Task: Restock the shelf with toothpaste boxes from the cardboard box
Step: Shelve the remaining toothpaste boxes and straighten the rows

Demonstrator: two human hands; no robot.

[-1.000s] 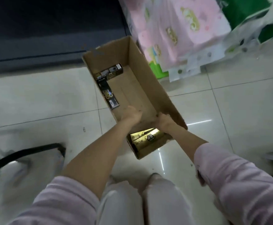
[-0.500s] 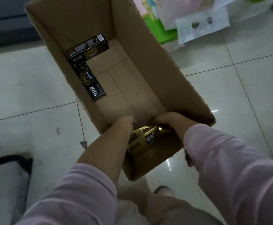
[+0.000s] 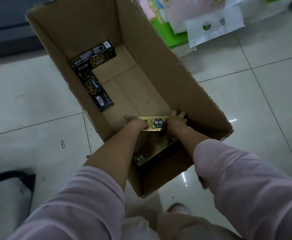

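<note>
Both hands are down in the cardboard box [image 3: 167, 70] on the tiled floor [image 3: 245, 101], gripping a gold toothpaste box [image 3: 156, 124] by its ends: left hand [image 3: 135, 122] curled round the left end, right hand [image 3: 176, 121] round the right, box held level near the close end. More gold boxes [image 3: 152, 153] lie under it w/ 2 black toothpaste boxes [image 3: 96, 70] in an L at the far left corner. Plastic-wrapped packs [image 3: 202, 23] sit just beyond the carton.

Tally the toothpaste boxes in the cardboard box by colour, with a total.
Black toothpaste boxes: 2, one along the far wall, one along the left wall.
Gold toothpaste boxes: 2 visible, one held by both hands, one below it at the near end.
Total: 4 visible.
</note>
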